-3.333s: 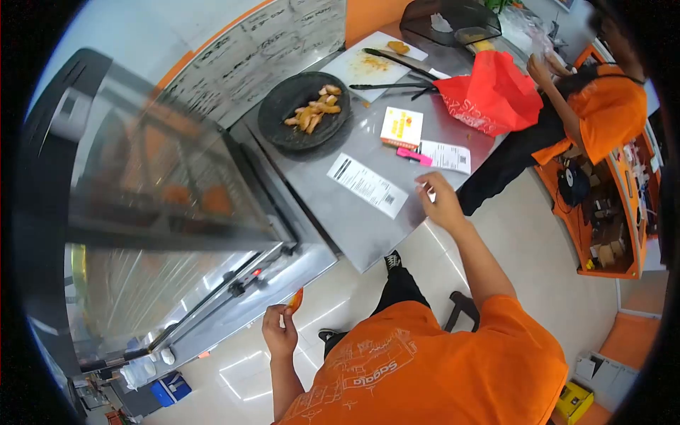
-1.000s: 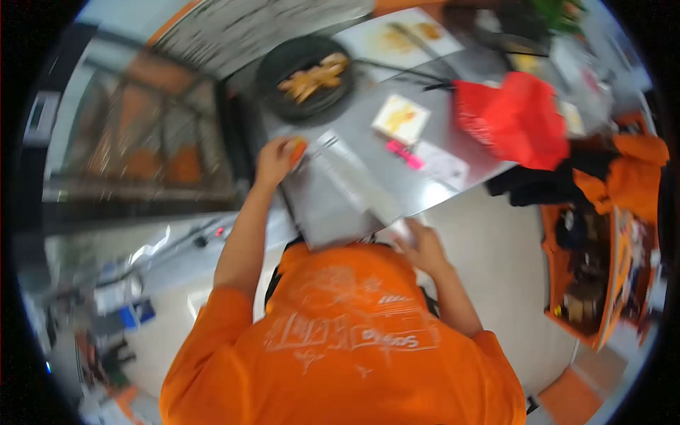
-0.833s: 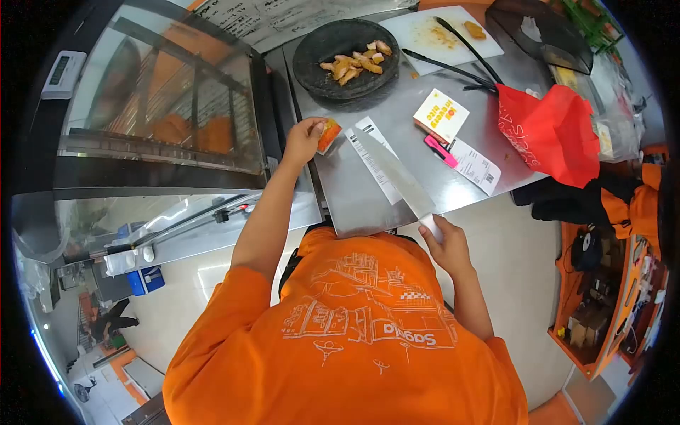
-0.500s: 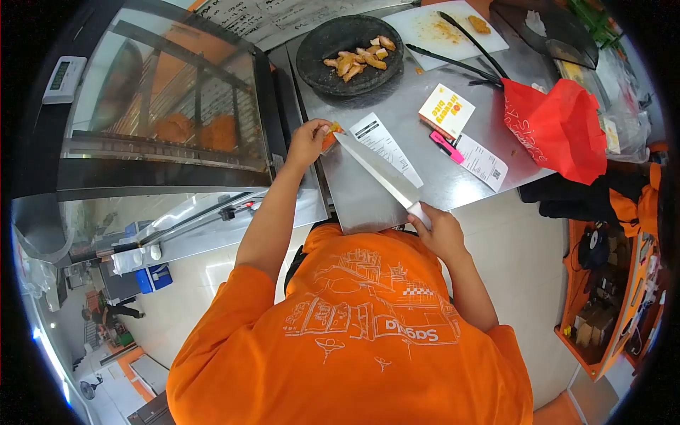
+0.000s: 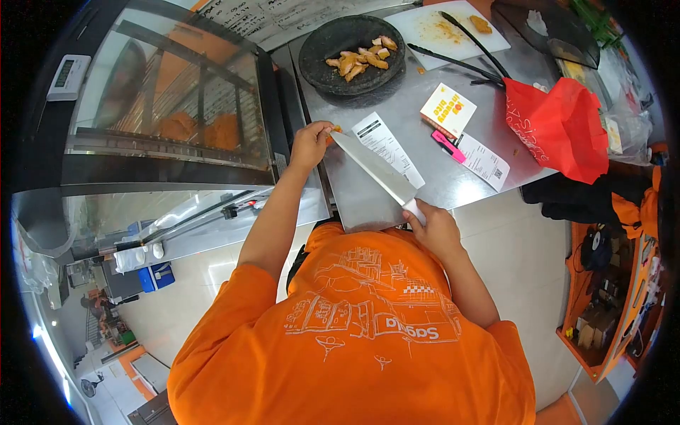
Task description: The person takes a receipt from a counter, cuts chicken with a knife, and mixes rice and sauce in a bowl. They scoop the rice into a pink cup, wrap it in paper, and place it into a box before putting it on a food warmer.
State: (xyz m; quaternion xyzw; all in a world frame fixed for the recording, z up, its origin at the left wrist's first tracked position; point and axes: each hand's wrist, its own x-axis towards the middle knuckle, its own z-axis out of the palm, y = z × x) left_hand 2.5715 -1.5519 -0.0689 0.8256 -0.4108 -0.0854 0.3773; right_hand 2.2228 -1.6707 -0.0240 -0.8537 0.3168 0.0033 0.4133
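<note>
My right hand (image 5: 433, 227) is wrapped round the white handle of a long, wide-bladed knife (image 5: 375, 166). Its blade slants up and left over the steel table, with the tip at the fingers of my left hand (image 5: 310, 144). Those fingers are closed on a small orange item (image 5: 333, 133), mostly hidden by hand and blade; its kind cannot be made out. Just right of the blade lies a printed receipt (image 5: 388, 145). Beyond my left hand, a dark stone mortar (image 5: 319, 74) holds sliced, browned chicken pieces (image 5: 358, 60).
A glass display case (image 5: 170, 99) with fried pieces stands at left. Across the steel table (image 5: 354, 205) are a white cutting board (image 5: 443, 35), black tongs (image 5: 471, 35), a small printed box (image 5: 448, 110), a pink highlighter (image 5: 448, 146), a second receipt (image 5: 485, 164) and a red bag (image 5: 559, 131).
The knife blade has turned slightly, showing more of its flat side, and its tip is closer to my left fingers. Less of the small orange item shows. The view has shifted a little.
</note>
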